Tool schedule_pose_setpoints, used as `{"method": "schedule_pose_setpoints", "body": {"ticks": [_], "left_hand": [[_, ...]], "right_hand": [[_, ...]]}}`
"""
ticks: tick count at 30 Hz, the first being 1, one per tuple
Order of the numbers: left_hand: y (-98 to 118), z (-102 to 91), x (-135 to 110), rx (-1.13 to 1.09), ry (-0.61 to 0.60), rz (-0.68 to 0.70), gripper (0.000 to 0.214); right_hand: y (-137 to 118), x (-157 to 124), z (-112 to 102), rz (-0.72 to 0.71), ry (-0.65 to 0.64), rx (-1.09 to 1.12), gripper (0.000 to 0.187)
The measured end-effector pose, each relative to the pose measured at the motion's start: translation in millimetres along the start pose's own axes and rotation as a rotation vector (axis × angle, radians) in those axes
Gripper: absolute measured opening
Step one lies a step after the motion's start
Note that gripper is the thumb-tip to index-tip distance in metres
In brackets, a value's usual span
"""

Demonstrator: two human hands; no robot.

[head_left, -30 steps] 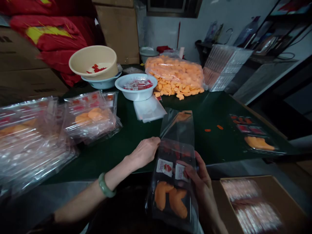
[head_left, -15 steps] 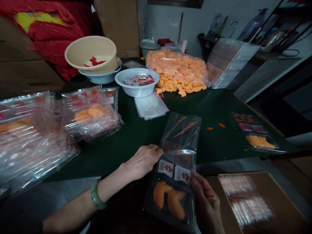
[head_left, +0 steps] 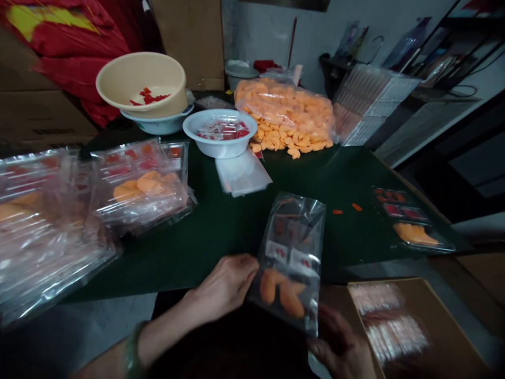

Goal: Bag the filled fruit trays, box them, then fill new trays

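A clear plastic bag holds a black tray with orange crescent-shaped pieces and two white sachets with red prints. My left hand is closed on the bag's left edge, thumb and fingers pinched together. At the lower right corner of the bag, my right hand is smeared by motion. Its fingers look curled beside the edge, and whether they grip the plastic is unclear. The bag tilts up over the near edge of the green table.
Filled bags are piled left. Behind stand a cream basin, a white bowl of red packets on flat clear bags, and a big bag of orange pieces. A filled tray lies right, above an open carton.
The tray sits farther up inside the bag, whose loose top has become shorter. My right hand has dropped from the bag's side to its lower corner. My left hand moved slightly down.
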State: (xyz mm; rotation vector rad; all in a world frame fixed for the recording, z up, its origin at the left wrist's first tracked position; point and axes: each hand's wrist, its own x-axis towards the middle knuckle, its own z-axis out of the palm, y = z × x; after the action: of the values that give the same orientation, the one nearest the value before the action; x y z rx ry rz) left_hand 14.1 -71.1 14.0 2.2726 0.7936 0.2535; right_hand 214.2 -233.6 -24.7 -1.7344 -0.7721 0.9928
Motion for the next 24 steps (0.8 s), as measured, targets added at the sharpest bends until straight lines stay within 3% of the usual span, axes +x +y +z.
{"method": "schedule_pose_setpoints", "body": {"ticks": [3,7,9,11,14,17,21,24], "left_hand": [[-3.3,-2.7,43.7,0.057,0.031,0.059,0.019],[-4.6,-4.1,72.7,0.175,-0.025,0.1,0.016],[-3.0,-4.5,74.6,0.218,-0.054,0.106,0.015],[0.9,-4.9,73.5,0.289,-0.076,0.107,0.015],[8.9,-4.2,71.0,0.448,-0.116,0.106,0.017],[13.3,-0.6,68.2,0.542,-0.152,0.087,0.018],[12.0,3.2,66.7,0.566,-0.107,-0.011,0.017],[15.7,4.8,69.0,0.6,-0.134,0.019,0.02]], "right_hand": [[-9.6,25.0,-4.7,-0.105,0.091,-0.337,0.037],[-23.7,49.6,-10.8,-0.558,0.318,-0.909,0.041],[-31.1,64.1,-6.1,-0.795,0.286,-0.982,0.041],[-38.3,82.2,4.1,-0.916,0.124,-0.956,0.029],[-47.0,107.4,21.0,-0.89,0.053,-0.932,0.015],[-50.2,117.9,28.4,-0.871,0.079,-0.94,0.017],[-45.1,115.0,24.6,-0.931,0.019,-1.006,0.031],[-40.9,115.9,24.7,-0.922,0.093,-1.043,0.014]]}}
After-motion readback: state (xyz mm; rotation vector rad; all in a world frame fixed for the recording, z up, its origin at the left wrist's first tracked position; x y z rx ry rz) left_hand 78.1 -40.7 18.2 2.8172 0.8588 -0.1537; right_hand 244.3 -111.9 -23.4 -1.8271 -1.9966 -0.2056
